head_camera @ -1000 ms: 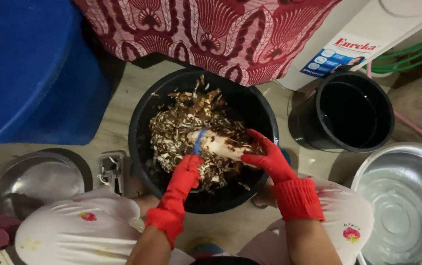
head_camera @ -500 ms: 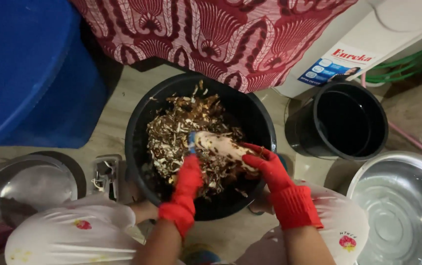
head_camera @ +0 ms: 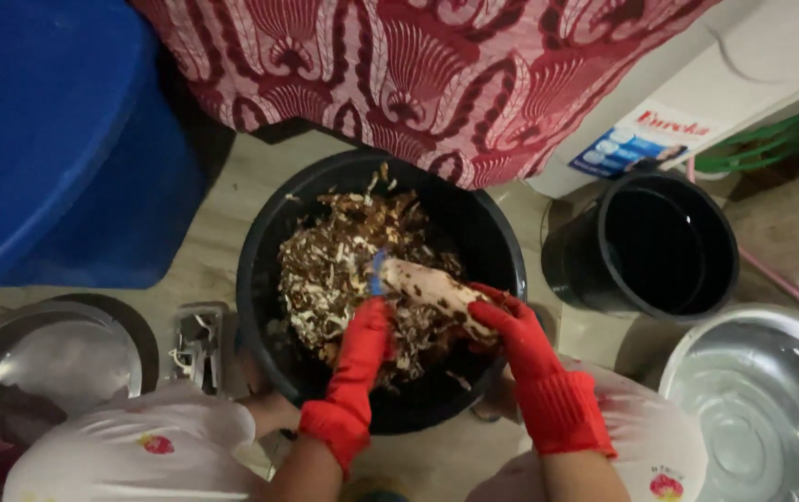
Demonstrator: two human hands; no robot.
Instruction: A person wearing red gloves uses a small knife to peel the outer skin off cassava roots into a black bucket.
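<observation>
Both hands wear red rubber gloves and work over a black bucket [head_camera: 497, 251] at the centre of the view, which is heaped with brown and pale root peelings [head_camera: 334, 270]. The right hand [head_camera: 511, 325] is closed around the lower end of a pale, partly peeled root [head_camera: 427, 286], probably cassava, which lies tilted across the peelings with its far end pointing toward 10 o'clock. The left hand [head_camera: 367, 339] is curled shut on a blue-handled peeler [head_camera: 376, 272] whose head touches the root's far end.

At 3 o'clock of the bucket, just beside it, stands a smaller black bucket [head_camera: 646, 246] with 1 dark, hollow inside. A steel basin [head_camera: 762, 409] sits at 4 o'clock, and another steel bowl [head_camera: 46, 358] at 8 o'clock. A blue plastic container [head_camera: 55, 139] fills the 10 o'clock corner; red patterned cloth [head_camera: 418, 74] hangs at 12 o'clock.
</observation>
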